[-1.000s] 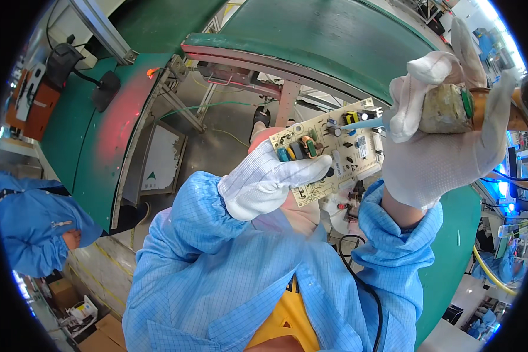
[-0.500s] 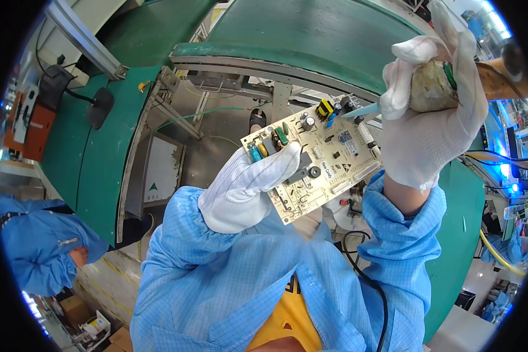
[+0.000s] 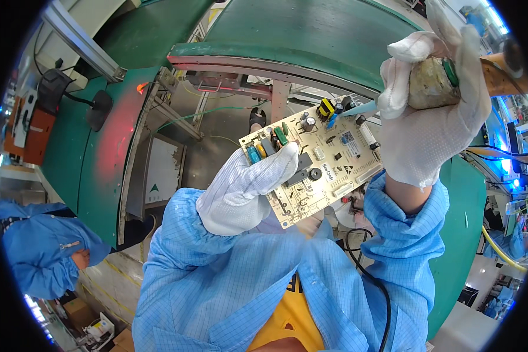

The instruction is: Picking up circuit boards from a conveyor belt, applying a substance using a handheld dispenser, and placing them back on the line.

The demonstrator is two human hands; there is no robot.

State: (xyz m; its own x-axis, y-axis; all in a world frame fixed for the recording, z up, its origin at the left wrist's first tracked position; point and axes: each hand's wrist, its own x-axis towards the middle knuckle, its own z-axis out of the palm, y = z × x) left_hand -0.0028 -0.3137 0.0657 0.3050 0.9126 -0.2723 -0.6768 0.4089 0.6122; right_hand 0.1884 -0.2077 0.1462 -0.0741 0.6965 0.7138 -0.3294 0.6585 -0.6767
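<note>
- At 8 o'clock, a co-worker (image 3: 47,252) in a blue coat is beside the left table (image 3: 100,182), which carries a black stand (image 3: 101,110) toward 10 o'clock.
- The left hand (image 3: 246,190), gloved in white, is closed on the near-left edge of the circuit board (image 3: 328,158), thumb over its face; its other fingers are hidden underneath.
- The board is held up between the hands, at about 2 o'clock from the left hand and 8 o'clock from the right hand (image 3: 431,117).
- A light-blue tip (image 3: 364,108) reaches to the board's 1 o'clock edge; whether they touch, I cannot tell.
- The right hand, also gloved, is partly closed, fingers bent around a beige lump (image 3: 431,85).
- Toward 4 o'clock is the green right table (image 3: 460,232).
</note>
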